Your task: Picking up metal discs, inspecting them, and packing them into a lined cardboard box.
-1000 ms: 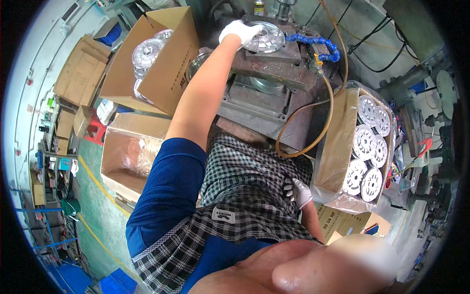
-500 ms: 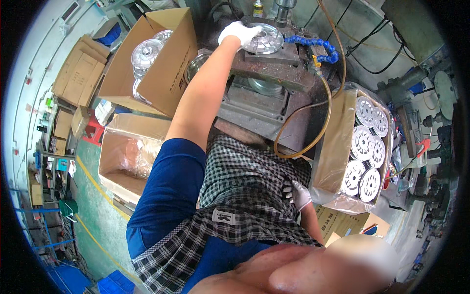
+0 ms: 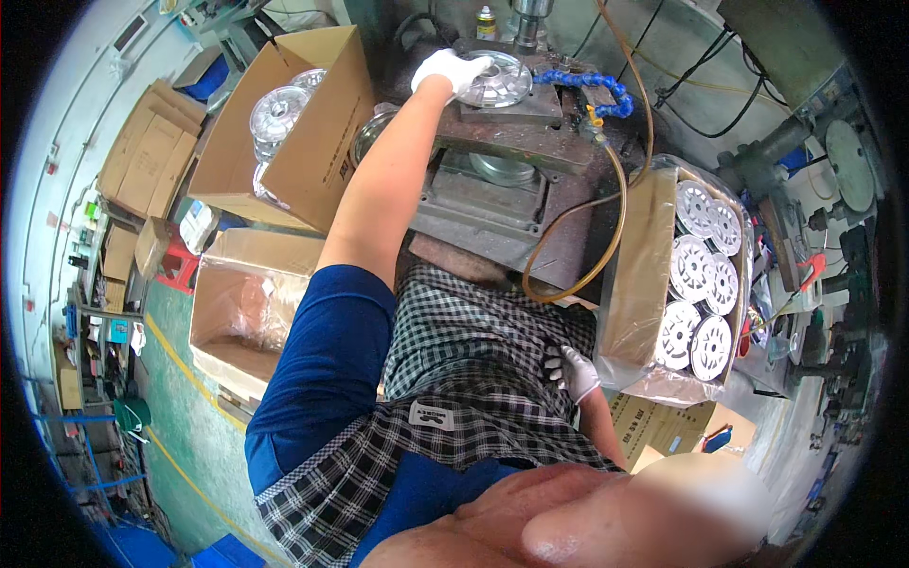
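Note:
My left hand (image 3: pixel 447 74), in a white glove, reaches far forward and grips the left side of a round, shiny metal wheel disc (image 3: pixel 502 83). The disc lies flat on a metal block (image 3: pixel 516 113) of the machine, beneath its spindle (image 3: pixel 529 24). Some of the fingers rest over the disc's face, and the thumb is hidden. Down by the checked apron (image 3: pixel 473 331), my right hand (image 3: pixel 578 375), also gloved, hangs with loosely bent fingers apart and nothing in it.
A tall carton (image 3: pixel 327 142) with shiny discs (image 3: pixel 281 112) stands left of the machine. On the right, a plastic-lined carton (image 3: pixel 636 284) holds several slotted discs (image 3: pixel 692 269). A blue segmented coolant hose (image 3: pixel 587 79) and a looping yellowish hose (image 3: pixel 620 213) cross the machine. An open carton (image 3: pixel 213 312) contains clear plastic.
The whole view has shifted slightly, moving the machine up and left in the picture. My left hand stays on the disc, and my right hand remains by the apron.

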{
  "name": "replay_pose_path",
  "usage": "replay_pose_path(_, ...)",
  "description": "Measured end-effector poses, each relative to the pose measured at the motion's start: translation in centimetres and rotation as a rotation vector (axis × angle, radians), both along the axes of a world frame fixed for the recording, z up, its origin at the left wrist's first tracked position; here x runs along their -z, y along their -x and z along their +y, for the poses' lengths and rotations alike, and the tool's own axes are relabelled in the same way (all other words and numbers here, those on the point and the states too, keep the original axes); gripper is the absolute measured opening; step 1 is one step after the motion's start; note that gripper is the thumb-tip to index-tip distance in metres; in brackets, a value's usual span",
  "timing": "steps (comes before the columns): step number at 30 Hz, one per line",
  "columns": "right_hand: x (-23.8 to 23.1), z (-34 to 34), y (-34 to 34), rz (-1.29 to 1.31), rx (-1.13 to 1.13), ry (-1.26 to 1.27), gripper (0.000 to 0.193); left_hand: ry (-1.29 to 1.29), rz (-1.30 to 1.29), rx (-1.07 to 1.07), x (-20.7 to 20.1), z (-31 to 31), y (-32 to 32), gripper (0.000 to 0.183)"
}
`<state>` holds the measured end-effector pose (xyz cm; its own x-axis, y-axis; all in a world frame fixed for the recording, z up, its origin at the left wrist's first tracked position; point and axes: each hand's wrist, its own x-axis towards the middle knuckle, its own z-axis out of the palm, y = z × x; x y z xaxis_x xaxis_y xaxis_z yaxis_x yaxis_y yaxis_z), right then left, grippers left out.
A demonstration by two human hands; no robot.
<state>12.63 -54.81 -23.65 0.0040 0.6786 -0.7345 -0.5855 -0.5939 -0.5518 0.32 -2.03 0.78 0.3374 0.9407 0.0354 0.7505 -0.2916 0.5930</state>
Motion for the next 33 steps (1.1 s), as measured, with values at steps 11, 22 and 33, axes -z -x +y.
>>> replay_pose_path(11, 0.4, -0.6, -0.1, 0.02, 0.042, -0.044, 0.046, -0.051, -0.006, -0.085, -0.1, -0.2, -0.4, 0.087)
replay_pose_path(22, 1.2, -0.9, -0.2, 0.037, 0.073, -0.06, 0.046, -0.155, -0.188, -0.117, -0.1, 1.2, 2.5, 0.055)
replay_pose_path(33, -6.2, 0.3, 2.6, -0.424, -0.04, -0.123, 0.034, -0.333, -0.459, -0.256, 2.4, -12.4, 17.3, 0.037)
